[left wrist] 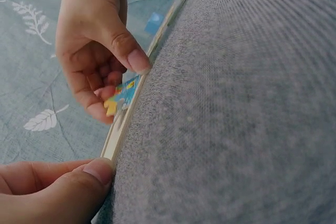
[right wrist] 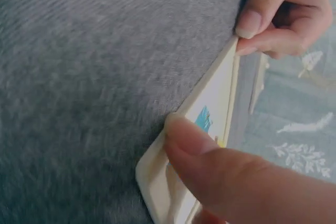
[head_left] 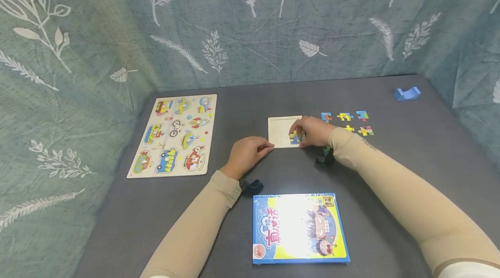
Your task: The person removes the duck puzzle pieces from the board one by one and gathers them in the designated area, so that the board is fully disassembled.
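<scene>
A small pale wooden puzzle tray [head_left: 279,131] lies flat on the dark table in the head view. At its near left corner, my left hand [head_left: 248,154] pinches the rim between thumb and finger. My right hand [head_left: 317,131] reaches over the tray's right part, fingers curled down around a blue and yellow jigsaw piece [head_left: 294,138]. Its thumb [right wrist: 191,140] presses at the near rim in the right wrist view. The left wrist view shows the fingertips bent beside the jigsaw piece [left wrist: 124,97], inside the tray. The tray's right end is mostly hidden under the right hand.
Several loose jigsaw pieces [head_left: 345,116] lie to the right, partly behind the right forearm. A peg puzzle board [head_left: 166,148] with vehicles is at left. A shiny boxed item [head_left: 298,228] lies in front, and a blue holder [head_left: 407,94] stands at the back right.
</scene>
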### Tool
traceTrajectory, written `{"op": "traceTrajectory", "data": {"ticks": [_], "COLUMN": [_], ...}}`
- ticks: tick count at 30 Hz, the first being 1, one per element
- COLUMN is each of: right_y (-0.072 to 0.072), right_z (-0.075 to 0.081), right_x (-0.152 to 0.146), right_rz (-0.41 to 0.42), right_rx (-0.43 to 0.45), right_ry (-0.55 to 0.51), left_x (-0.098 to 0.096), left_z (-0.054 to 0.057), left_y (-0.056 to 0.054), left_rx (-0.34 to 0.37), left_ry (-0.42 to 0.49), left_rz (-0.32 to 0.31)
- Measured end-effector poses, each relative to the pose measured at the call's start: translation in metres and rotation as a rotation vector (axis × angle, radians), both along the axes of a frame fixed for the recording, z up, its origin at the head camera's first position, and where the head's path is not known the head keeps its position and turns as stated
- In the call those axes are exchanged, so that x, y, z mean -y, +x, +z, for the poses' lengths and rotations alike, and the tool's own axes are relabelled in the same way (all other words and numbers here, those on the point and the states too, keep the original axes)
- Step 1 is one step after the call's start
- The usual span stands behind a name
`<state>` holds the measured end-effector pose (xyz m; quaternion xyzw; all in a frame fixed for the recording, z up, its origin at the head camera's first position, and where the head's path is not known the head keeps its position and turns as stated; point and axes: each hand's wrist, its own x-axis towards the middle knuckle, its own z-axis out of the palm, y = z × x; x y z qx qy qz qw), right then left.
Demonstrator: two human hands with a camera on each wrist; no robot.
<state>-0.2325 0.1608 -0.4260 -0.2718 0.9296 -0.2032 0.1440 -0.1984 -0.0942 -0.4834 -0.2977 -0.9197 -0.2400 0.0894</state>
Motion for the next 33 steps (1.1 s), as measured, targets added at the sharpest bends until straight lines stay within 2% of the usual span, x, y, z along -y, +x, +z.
{"op": "traceTrajectory", "data": {"ticks": [2, 6, 11, 14, 17, 19, 22, 25, 29, 33], "right_y": [0.001, 0.007, 0.019, 0.029, 0.039, 0.045, 0.05, 0.051, 0.049, 0.048], "right_z": [0.0, 0.004, 0.021, 0.033, 0.038, 0.036, 0.029, 0.02, 0.011, 0.007], "right_x": [0.001, -0.004, -0.032, -0.066, -0.106, -0.129, -0.151, -0.159, -0.161, -0.163], "right_rz": [-0.013, 0.001, 0.019, -0.037, -0.166, -0.258, -0.324, -0.325, -0.326, -0.345], "right_rx": [-0.005, -0.072, -0.053, -0.023, 0.005, 0.02, 0.066, 0.126, 0.188, 0.176], "right_ry": [-0.008, -0.079, -0.16, -0.175, -0.191, -0.183, -0.125, -0.082, -0.084, -0.062], "left_x": [0.0, 0.0, 0.0, -0.002, -0.005, -0.006, -0.004, -0.001, 0.002, 0.004], "left_z": [0.0, 0.0, -0.002, -0.005, -0.006, -0.006, -0.005, -0.004, -0.004, -0.005], "left_y": [0.0, -0.001, 0.001, 0.003, 0.004, 0.004, 0.002, 0.0, -0.001, 0.0], "left_rx": [0.004, 0.009, 0.001, -0.008, -0.007, -0.003, -0.008, -0.021, -0.023, -0.016], "left_ry": [-0.006, -0.002, -0.004, -0.008, 0.002, 0.006, 0.008, 0.004, -0.002, -0.006], "left_rz": [0.0, 0.001, 0.002, -0.003, -0.004, -0.005, 0.001, 0.014, 0.023, 0.024]}}
